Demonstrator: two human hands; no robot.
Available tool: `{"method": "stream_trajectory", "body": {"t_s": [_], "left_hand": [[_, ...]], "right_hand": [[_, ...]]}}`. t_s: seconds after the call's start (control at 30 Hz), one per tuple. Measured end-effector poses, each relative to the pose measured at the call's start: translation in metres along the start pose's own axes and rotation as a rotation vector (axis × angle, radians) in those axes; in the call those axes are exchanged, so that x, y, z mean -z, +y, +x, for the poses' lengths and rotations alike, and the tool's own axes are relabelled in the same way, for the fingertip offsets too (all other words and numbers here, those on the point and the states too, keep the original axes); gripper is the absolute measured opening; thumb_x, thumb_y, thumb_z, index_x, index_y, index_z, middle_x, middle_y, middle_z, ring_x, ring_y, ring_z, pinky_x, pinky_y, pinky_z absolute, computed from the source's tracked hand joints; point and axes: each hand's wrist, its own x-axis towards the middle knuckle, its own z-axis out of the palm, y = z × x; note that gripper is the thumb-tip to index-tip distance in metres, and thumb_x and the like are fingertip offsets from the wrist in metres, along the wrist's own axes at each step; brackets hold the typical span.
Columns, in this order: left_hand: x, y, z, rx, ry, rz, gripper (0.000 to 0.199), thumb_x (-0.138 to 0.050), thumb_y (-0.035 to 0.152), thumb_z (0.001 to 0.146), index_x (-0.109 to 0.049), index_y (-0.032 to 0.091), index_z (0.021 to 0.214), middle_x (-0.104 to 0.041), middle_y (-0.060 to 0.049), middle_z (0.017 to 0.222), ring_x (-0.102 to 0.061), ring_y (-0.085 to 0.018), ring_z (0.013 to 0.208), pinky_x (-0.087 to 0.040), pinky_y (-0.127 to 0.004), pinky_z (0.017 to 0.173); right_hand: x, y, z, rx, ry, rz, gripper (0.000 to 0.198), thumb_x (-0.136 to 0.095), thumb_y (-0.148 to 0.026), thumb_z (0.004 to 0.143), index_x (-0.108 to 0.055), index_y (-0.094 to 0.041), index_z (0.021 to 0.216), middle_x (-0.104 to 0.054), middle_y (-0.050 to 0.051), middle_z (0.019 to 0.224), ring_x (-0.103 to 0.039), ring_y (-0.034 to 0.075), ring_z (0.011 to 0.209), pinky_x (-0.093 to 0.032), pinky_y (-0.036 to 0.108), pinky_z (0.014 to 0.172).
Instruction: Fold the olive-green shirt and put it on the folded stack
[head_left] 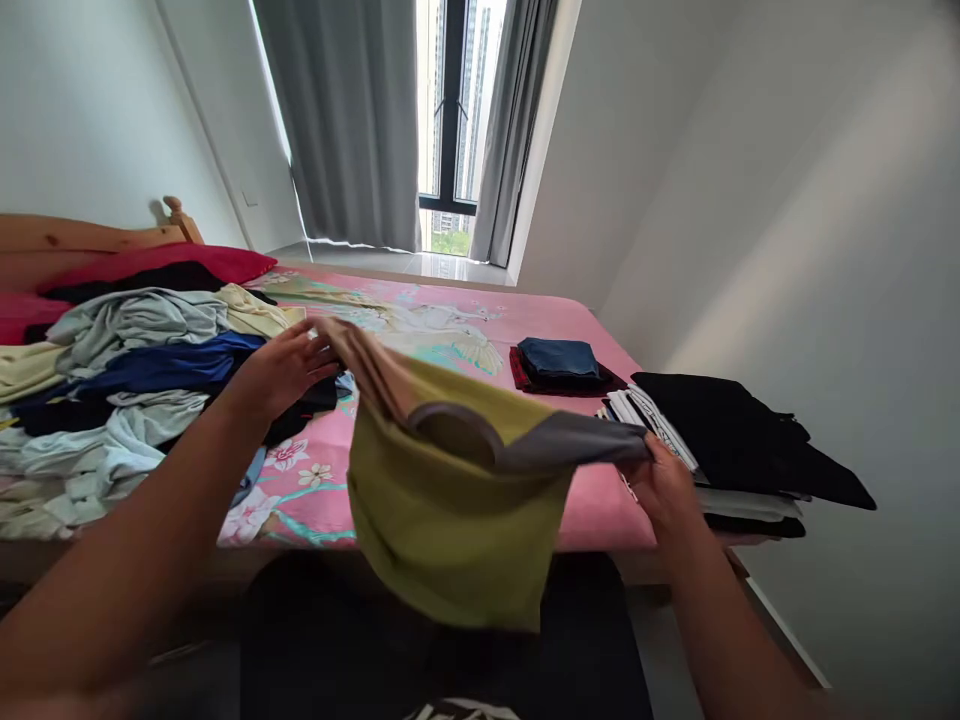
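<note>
- Head view: left hand [281, 370] and right hand [667, 490] each pinch an end of an olive-and-grey shirt [450, 500], held stretched above the bed's near edge.
- Pink floral bedsheet [450, 320]; unfolded clothes heap [127, 390] left, folded stacks [559, 362] and [735, 450] right.
- Grey curtains [352, 120], window behind.
- Forearms cut off; shirt's lower part hangs off the bed.

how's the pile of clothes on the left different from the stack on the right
The left pile is loose and crumpled; the right stack is folded flat. The left pile is mostly blue, pale and yellow; the right stack is mostly black and white. Both lie on the pink bedsheet.
</note>
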Motion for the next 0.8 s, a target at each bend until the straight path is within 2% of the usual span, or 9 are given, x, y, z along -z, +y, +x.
{"method": "stream_trajectory", "body": {"t_s": [0.1, 0.2, 0.27, 0.33, 0.4, 0.5, 0.57, 0.7, 0.8], "left_hand": [[-0.025, -0.029, 0.021, 0.132, -0.032, -0.166, 0.068, -0.051, 0.042, 0.085, -0.025, 0.005, 0.136, -0.052, -0.012, 0.126, -0.056, -0.013, 0.101, -0.041, -0.027, 0.084], [-0.048, -0.086, 0.000, 0.228, -0.085, -0.135, 0.069, -0.064, 0.047, 0.072, -0.045, 0.005, 0.124, -0.059, -0.012, 0.116, -0.058, -0.017, 0.098, -0.045, -0.027, 0.080], [-0.058, -0.130, -0.029, 0.266, -0.109, -0.046, 0.060, -0.072, 0.044, 0.060, -0.059, 0.005, 0.104, -0.065, -0.012, 0.103, -0.059, -0.020, 0.093, -0.047, -0.029, 0.080], [-0.063, -0.167, -0.059, 0.233, -0.202, 0.096, 0.046, -0.067, 0.040, 0.064, -0.063, 0.010, 0.099, -0.065, -0.011, 0.101, -0.060, -0.022, 0.094, -0.047, -0.032, 0.084], [-0.063, -0.193, -0.081, 0.086, -0.307, 0.239, 0.033, -0.058, 0.032, 0.072, -0.065, 0.014, 0.099, -0.063, -0.009, 0.109, -0.057, -0.022, 0.105, -0.043, -0.033, 0.095], [-0.063, -0.208, -0.091, -0.151, -0.381, 0.427, 0.036, -0.047, 0.018, 0.078, -0.062, 0.017, 0.111, -0.055, -0.008, 0.124, -0.047, -0.020, 0.121, -0.033, -0.034, 0.107], [-0.064, -0.209, -0.085, -0.227, -0.380, 0.524, 0.041, -0.042, 0.014, 0.081, -0.058, 0.018, 0.119, -0.049, -0.008, 0.131, -0.042, -0.019, 0.125, -0.031, -0.035, 0.109], [-0.075, -0.210, -0.063, -0.271, -0.374, 0.615, 0.038, -0.039, 0.013, 0.084, -0.061, 0.018, 0.115, -0.049, -0.009, 0.130, -0.044, -0.020, 0.123, -0.035, -0.034, 0.106], [-0.083, -0.219, -0.049, -0.256, -0.358, 0.596, 0.035, -0.045, 0.013, 0.080, -0.065, 0.019, 0.108, -0.054, -0.009, 0.124, -0.050, -0.021, 0.115, -0.040, -0.035, 0.101]], "right_hand": [[0.012, 0.034, 0.021, -0.102, 0.123, 0.046, 0.032, -0.060, -0.032, 0.072, -0.046, -0.023, 0.100, -0.062, -0.003, 0.081, -0.062, 0.012, 0.069, -0.054, 0.030, 0.063], [0.033, 0.075, 0.007, -0.109, 0.149, -0.064, 0.040, -0.065, -0.037, 0.067, -0.051, -0.022, 0.102, -0.062, -0.002, 0.079, -0.060, 0.011, 0.064, -0.052, 0.025, 0.059], [0.043, 0.104, -0.022, -0.095, 0.061, -0.199, 0.041, -0.068, -0.041, 0.064, -0.057, -0.018, 0.096, -0.061, -0.001, 0.074, -0.058, 0.012, 0.063, -0.051, 0.025, 0.060], [0.047, 0.131, -0.060, -0.076, -0.065, -0.390, 0.037, -0.068, -0.042, 0.065, -0.061, -0.016, 0.090, -0.063, 0.002, 0.074, -0.059, 0.015, 0.067, -0.052, 0.029, 0.065], [0.044, 0.154, -0.099, -0.014, -0.217, -0.584, 0.029, -0.063, -0.039, 0.070, -0.064, -0.016, 0.088, -0.065, 0.006, 0.082, -0.061, 0.020, 0.077, -0.052, 0.034, 0.074], [0.034, 0.177, -0.142, 0.180, -0.392, -0.783, 0.028, -0.055, -0.029, 0.075, -0.064, -0.021, 0.101, -0.061, 0.008, 0.104, -0.057, 0.025, 0.100, -0.046, 0.041, 0.092], [0.027, 0.189, -0.156, 0.281, -0.475, -0.904, 0.033, -0.052, -0.022, 0.076, -0.062, -0.024, 0.107, -0.057, 0.008, 0.111, -0.053, 0.025, 0.108, -0.044, 0.042, 0.097], [0.019, 0.203, -0.159, 0.391, -0.503, -1.077, 0.030, -0.048, -0.015, 0.077, -0.063, -0.024, 0.101, -0.056, 0.009, 0.099, -0.055, 0.027, 0.096, -0.049, 0.043, 0.084], [0.019, 0.207, -0.156, 0.477, -0.491, -1.117, 0.018, -0.048, -0.019, 0.082, -0.063, -0.024, 0.091, -0.056, 0.008, 0.088, -0.055, 0.025, 0.084, -0.050, 0.041, 0.075]]}}
